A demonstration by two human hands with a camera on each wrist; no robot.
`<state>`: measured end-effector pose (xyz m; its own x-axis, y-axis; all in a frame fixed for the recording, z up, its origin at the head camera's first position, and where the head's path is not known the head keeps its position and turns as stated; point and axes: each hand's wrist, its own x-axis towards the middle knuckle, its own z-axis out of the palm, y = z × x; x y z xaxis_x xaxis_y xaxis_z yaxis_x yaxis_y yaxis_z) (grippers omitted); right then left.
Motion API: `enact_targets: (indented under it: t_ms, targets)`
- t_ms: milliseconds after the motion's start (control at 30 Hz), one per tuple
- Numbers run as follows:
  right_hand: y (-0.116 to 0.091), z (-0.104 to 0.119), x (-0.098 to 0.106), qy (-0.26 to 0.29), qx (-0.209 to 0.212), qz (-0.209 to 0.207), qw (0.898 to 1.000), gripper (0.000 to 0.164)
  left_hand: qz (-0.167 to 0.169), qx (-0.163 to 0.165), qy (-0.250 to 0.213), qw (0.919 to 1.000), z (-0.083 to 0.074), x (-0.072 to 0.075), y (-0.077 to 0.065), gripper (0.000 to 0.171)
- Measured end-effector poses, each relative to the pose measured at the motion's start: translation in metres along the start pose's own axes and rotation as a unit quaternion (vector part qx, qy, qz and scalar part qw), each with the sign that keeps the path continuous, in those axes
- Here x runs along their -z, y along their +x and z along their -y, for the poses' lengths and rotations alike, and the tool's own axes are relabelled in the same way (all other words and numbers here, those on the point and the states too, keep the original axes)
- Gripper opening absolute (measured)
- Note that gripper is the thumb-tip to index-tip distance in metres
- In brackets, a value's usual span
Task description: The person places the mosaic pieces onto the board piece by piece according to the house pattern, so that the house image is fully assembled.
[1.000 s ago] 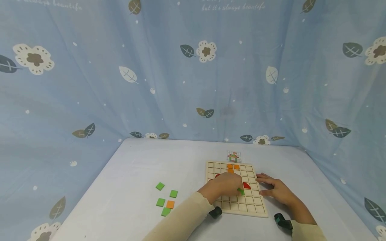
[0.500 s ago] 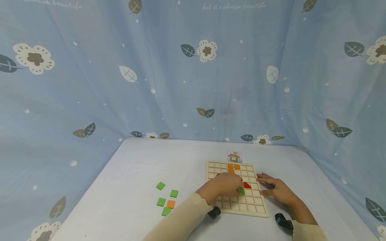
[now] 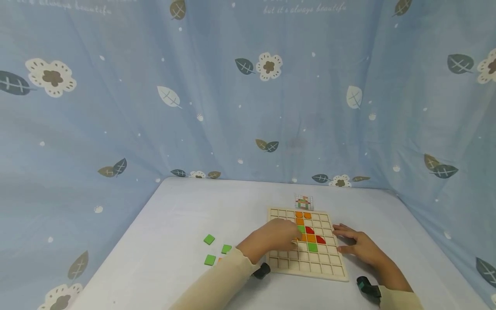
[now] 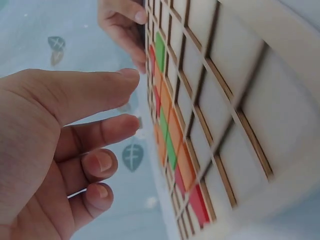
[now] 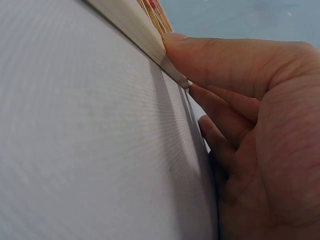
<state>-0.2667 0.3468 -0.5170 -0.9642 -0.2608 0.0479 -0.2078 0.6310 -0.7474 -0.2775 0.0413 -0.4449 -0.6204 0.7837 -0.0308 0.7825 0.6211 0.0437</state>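
A wooden grid board [image 3: 327, 270] lies on the white table with orange, green and red tiles set in its cells. My left hand [image 3: 276, 236] hovers over the board's left half and covers some cells. In the left wrist view its thumb and index finger [image 4: 112, 131] stand apart with nothing between them. One green tile [image 3: 312, 247] sits in a cell below the orange row. Against the board's right edge rests my right hand [image 3: 360, 247]; in the right wrist view the thumb [image 5: 210, 57] touches the rim and the fingers are loosely bent.
Loose green tiles [image 3: 209, 239] lie left of the board, along with an orange tile [image 3: 220, 259] mostly hidden by the left sleeve. A small pattern card [image 3: 304, 202] lies behind the board. A blue flowered curtain [image 3: 217, 107] surrounds the table's back and sides.
My left hand has let go of the green tile, which now sits in its cell, and has moved left, uncovering tiles in the board's middle. My right hand stays at the edge.
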Motion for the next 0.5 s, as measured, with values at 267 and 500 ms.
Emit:
enact_targets:
  t_ms: [267, 500]
  targets:
    - [0.000, 0.002, 0.000, -0.005, 0.003, -0.006, 1.000, 0.061, -0.007, -0.004, 0.019, 0.9998, 0.020, -0.002, -0.021, 0.019]
    - [0.000, 0.003, -0.001, -0.011, 0.000, -0.007, 1.000, 0.062, -0.002, 0.002, 0.015, 0.9999, 0.031, -0.005, -0.038, 0.017]
